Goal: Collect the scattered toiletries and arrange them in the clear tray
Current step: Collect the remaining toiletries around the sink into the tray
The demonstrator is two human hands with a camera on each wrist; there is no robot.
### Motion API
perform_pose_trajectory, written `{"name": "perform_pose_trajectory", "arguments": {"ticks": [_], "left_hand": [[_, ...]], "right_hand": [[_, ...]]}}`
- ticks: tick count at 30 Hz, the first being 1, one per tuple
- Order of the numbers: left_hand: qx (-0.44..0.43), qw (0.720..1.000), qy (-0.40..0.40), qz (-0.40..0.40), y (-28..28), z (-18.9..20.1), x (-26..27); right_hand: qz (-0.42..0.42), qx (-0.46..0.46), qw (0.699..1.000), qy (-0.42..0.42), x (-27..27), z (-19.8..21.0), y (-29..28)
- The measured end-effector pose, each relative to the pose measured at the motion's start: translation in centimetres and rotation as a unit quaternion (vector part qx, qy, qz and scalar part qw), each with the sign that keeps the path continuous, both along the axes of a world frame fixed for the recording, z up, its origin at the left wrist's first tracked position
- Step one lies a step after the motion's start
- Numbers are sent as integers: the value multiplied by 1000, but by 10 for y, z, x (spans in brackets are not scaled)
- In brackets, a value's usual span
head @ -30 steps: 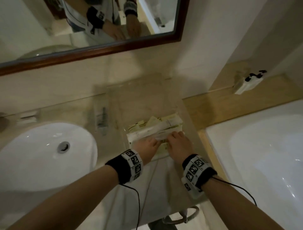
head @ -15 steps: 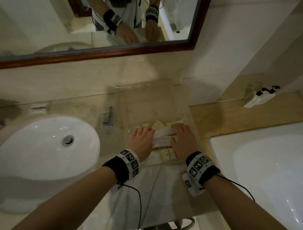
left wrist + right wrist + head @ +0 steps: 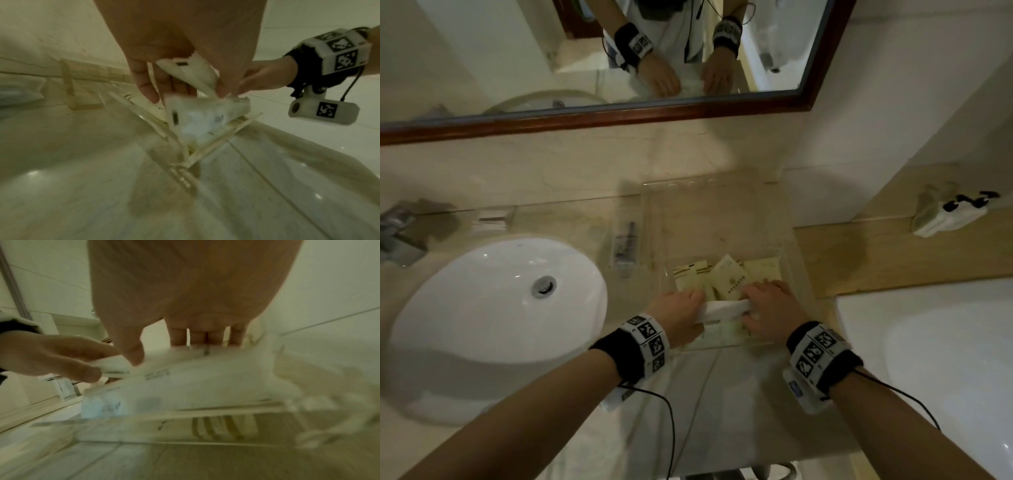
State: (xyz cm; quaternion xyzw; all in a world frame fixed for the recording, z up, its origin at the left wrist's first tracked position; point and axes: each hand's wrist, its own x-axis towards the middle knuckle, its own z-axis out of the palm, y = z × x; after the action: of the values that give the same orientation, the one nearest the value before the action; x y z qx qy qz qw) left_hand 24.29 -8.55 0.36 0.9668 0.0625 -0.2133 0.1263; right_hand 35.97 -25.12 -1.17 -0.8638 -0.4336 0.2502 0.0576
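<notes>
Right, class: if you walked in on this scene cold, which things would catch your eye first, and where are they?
Both hands meet at the near end of the clear tray on the counter: the left hand and right hand grip a long white packet above cream sachets. A white basin sits left, a wood-framed mirror above.

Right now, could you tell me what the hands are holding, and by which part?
Both hold one long white packet over the clear tray: the left hand pinches its left end, the right hand its right end.
</notes>
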Motion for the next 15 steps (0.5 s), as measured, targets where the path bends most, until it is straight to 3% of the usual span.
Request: {"name": "perform_pose_trajectory", "arguments": {"ticks": [6,9,15], "left_hand": [[43,996,-41,-67,8,-18,-12],[15,994,-79,-69,9,-20,-11],[2,996,-67,-53,18,-15,-13]], "right_hand": [[-24,48,998,-21,-6,5,-20],[-54,72,995,-51,-8,2,-18],[-82,121,988,-50,-4,4,16]]}}
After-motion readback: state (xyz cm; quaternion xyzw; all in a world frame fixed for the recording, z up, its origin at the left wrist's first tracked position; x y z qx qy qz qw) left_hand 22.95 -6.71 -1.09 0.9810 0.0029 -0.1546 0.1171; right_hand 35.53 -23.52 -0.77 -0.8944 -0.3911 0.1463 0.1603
